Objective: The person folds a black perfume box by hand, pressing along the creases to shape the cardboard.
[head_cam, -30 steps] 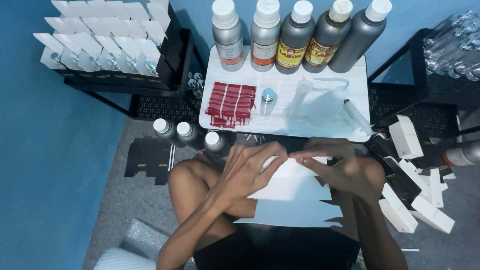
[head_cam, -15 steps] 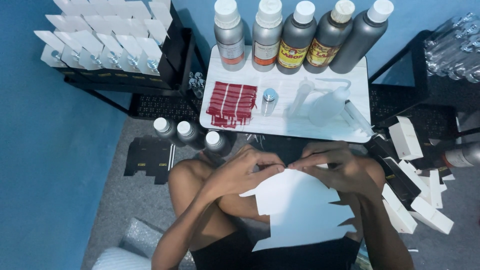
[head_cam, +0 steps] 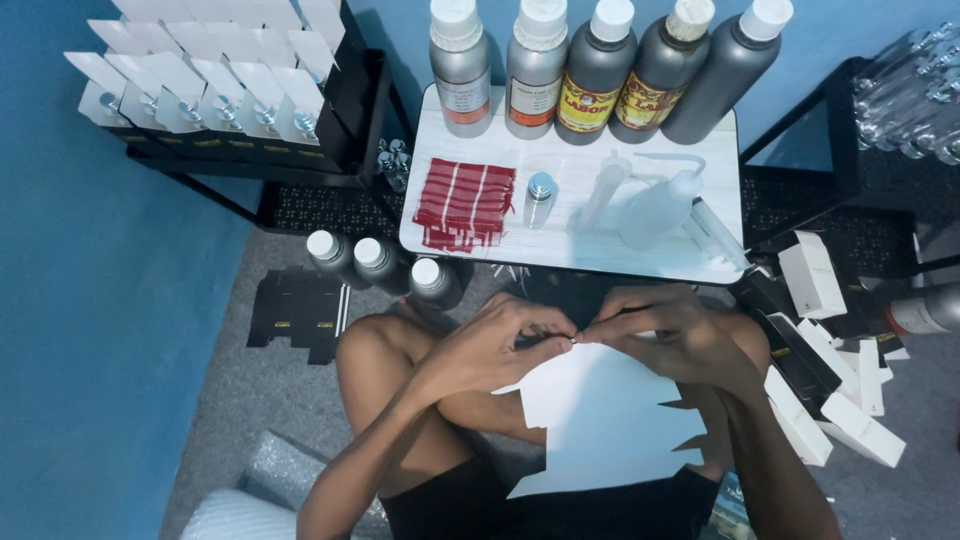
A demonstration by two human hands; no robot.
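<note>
Five tall grey bottles [head_cam: 596, 70] on a white table [head_cam: 720, 140], red strips [head_cam: 465, 203], squeeze bottle [head_cam: 660, 205] — white boxes [head_cam: 812, 275] at right.

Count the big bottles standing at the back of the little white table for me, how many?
5 big bottles stand in a row along the back of the white table. Smaller bottles sit on the floor; none seems hidden.

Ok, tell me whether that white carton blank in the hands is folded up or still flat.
Flat. The white carton blank hangs as one unfolded sheet, its notched flaps spread, pinched at its top edge by the left hand and right hand.
</note>
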